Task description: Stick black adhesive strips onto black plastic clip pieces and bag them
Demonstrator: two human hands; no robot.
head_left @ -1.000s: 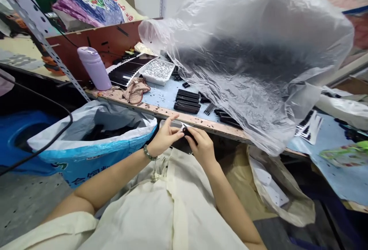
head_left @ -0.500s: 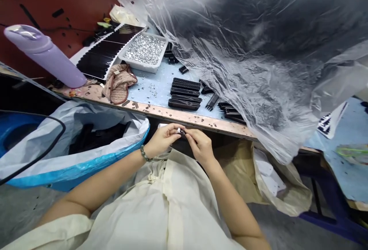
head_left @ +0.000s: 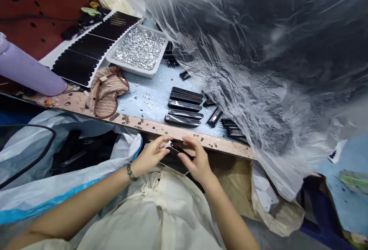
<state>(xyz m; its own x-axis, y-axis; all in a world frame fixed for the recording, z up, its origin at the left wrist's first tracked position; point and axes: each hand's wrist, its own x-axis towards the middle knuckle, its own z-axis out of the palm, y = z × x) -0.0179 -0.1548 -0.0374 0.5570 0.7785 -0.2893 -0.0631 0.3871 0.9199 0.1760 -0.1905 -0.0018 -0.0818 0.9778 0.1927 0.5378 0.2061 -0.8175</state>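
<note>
Just below the bench edge, my left hand (head_left: 153, 154), with a beaded bracelet on its wrist, pinches a small white piece at its fingertips. My right hand (head_left: 197, 158) has its thumb and fingers around a dark, narrow part (head_left: 181, 149) whose left end touches the white piece. Above the hands, several black bars (head_left: 184, 106) lie stacked in a row on the blue bench top (head_left: 135, 108). A white tray (head_left: 152, 74) full of small silvery pieces stands behind them, with a few such pieces scattered in front.
A folded brown cloth (head_left: 106, 93) and a purple bottle (head_left: 31, 72) are at the left, near a sheet of black strips (head_left: 83, 51). A big clear plastic bag (head_left: 258, 70) covers the right side. Open bags hang below, one white (head_left: 31, 139), one tan (head_left: 237, 181).
The view has shifted closer to the bench. My hands have moved slightly apart, my right fingers have spread more, and the dark part between them now shows at greater length.
</note>
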